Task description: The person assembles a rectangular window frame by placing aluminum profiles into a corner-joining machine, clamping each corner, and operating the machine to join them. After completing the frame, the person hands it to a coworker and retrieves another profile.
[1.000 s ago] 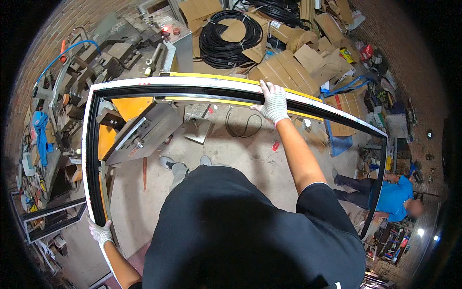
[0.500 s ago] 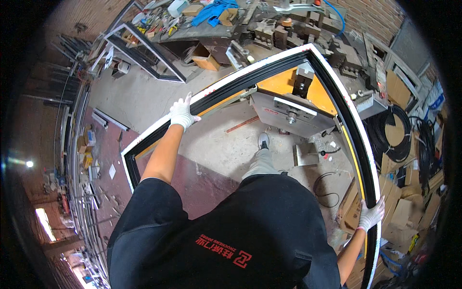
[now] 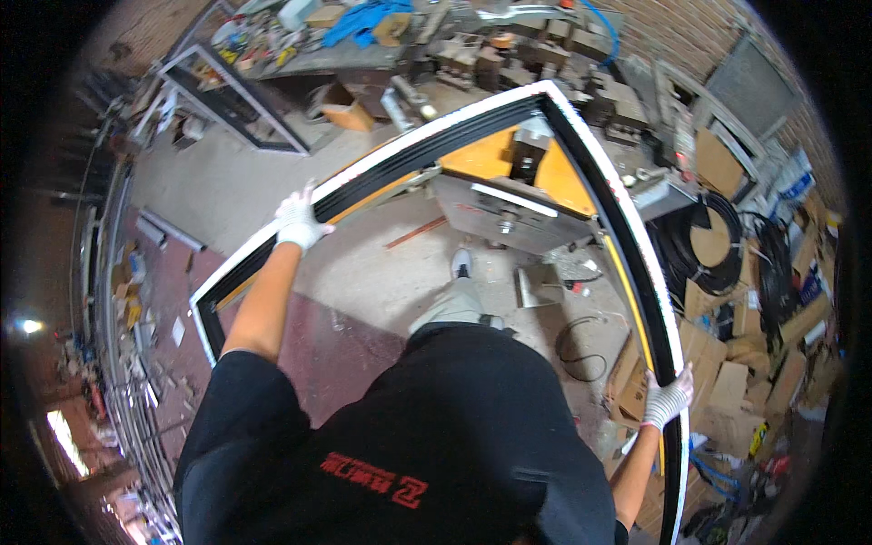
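Note:
A large black and white window or door frame (image 3: 427, 133) surrounds the space in front of me, its far corner over a machine. My left hand (image 3: 300, 221), in a white knit glove, is wrapped round the frame's far left bar. At the lower right, my right hand (image 3: 668, 400), gloved alike, grips the right bar. Under the far corner stands the machine with a yellow top (image 3: 481, 154) and a grey front panel (image 3: 500, 216). A dark clamp block (image 3: 527, 156) sits on that top, inside the frame's corner. The frame's near ends run out of sight.
A workbench (image 3: 354, 62) with tools and a blue cloth lies at the back. Another frame (image 3: 238, 102) leans at the far left. Black coiled strip (image 3: 695, 238) and cardboard (image 3: 727, 400) fill the right. Metal profiles (image 3: 173, 229) lie on the floor at left.
The whole scene, frame and hands included, has shifted left in the picture as my view turned. Both hands keep their hold on the frame, which stays over the machine.

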`<state>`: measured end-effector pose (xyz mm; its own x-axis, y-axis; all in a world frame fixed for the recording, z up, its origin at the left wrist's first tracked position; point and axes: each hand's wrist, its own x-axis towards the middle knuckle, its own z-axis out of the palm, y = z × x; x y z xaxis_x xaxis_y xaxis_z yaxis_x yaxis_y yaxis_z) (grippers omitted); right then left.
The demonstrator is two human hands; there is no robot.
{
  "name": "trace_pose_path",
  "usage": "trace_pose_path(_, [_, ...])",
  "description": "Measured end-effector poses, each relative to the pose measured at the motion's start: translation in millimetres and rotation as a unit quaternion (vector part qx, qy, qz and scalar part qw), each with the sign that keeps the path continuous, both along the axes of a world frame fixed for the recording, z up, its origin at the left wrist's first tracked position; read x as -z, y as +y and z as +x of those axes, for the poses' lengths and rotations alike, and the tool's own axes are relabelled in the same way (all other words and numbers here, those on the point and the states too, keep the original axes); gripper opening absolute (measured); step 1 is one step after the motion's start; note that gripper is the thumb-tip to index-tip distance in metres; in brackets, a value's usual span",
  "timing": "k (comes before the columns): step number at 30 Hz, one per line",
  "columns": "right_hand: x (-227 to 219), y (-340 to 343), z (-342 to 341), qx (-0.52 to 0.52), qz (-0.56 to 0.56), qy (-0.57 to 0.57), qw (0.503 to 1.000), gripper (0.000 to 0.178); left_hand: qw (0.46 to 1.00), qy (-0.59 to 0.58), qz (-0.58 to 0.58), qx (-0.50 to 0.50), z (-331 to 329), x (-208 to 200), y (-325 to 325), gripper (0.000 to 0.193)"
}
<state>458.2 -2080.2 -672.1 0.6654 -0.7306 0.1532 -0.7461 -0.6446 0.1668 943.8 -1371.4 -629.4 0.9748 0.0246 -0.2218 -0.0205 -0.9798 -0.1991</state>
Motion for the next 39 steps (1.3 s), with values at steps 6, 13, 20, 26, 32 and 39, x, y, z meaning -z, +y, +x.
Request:
trace_pose_path(6, [-3, 8, 59, -0.014, 0.057, -0.018, 0.998, 0.109, 0.999, 0.024, 0.026, 0.012, 21, 0, -41, 0.125])
trace_pose_path(13, [-11, 40, 237, -0.174, 0.075, -0.071, 0.979, 0.102, 0.956, -0.086, -0.137, 0.243, 70, 3, -160, 0.103])
trace_pose_path(20, [-20, 67, 385, -0.364, 0.114, -0.103, 0.919, 0.086, 0.917, -0.090, -0.196, 0.337, 132, 18, -251, 0.093])
trace_pose_path(26, [-16, 91, 476, -0.240, 0.192, 0.013, 0.952, 0.072, 0.929, -0.021, -0.243, 0.277, 160, 26, -322, 0.076])
trace_pose_path(32, [-30, 95, 519, -0.162, 0.218, 0.102, 0.957, 0.054, 0.932, 0.136, -0.261, 0.212, 204, 14, -349, 0.069])
trace_pose_path(39, [-34, 94, 527, -0.152, 0.237, 0.125, 0.951, 0.061, 0.931, 0.171, -0.257, 0.196, 210, 9, -353, 0.071])
